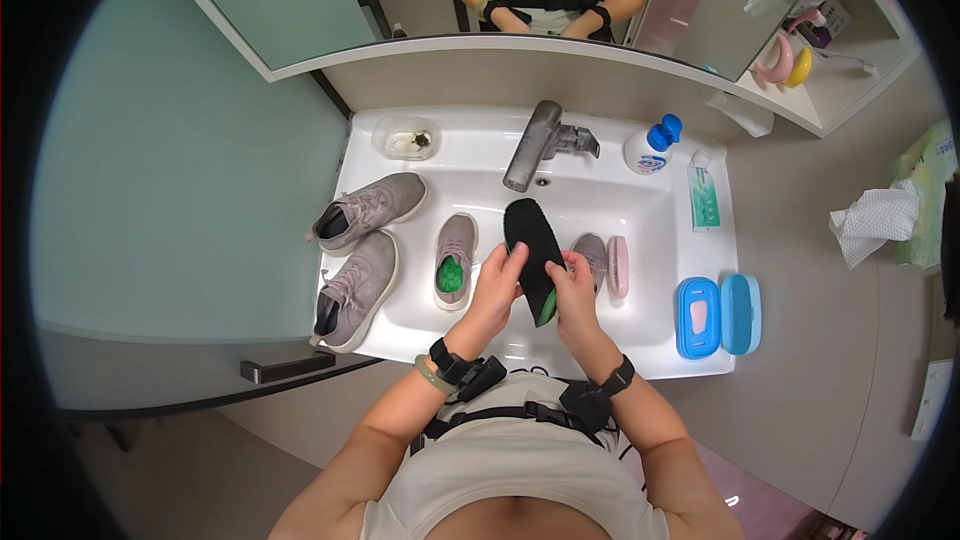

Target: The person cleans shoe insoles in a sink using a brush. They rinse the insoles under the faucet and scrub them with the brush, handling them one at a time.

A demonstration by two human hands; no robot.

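Note:
Over the white sink (640,340) I hold a black insole (533,245) with a green patch at its heel end. My left hand (497,285) grips its left edge, thumb on the black face. My right hand (573,295) pinches the lower right edge. Left of my hands, a grey-pink shoe (456,250) lies in the basin with something bright green inside it. Behind my right hand another grey shoe (590,252) is partly hidden. Beside that shoe lies a pink, long-handled or oblong brush-like thing (619,268); its kind is unclear.
Two larger grey shoes (365,275) rest on the left rim. A grey faucet (540,145) stands at the back, with a clear soap dish (405,138) to its left. On the right are a pump bottle (652,146), a green-white tube (704,195) and an opened blue case (698,318).

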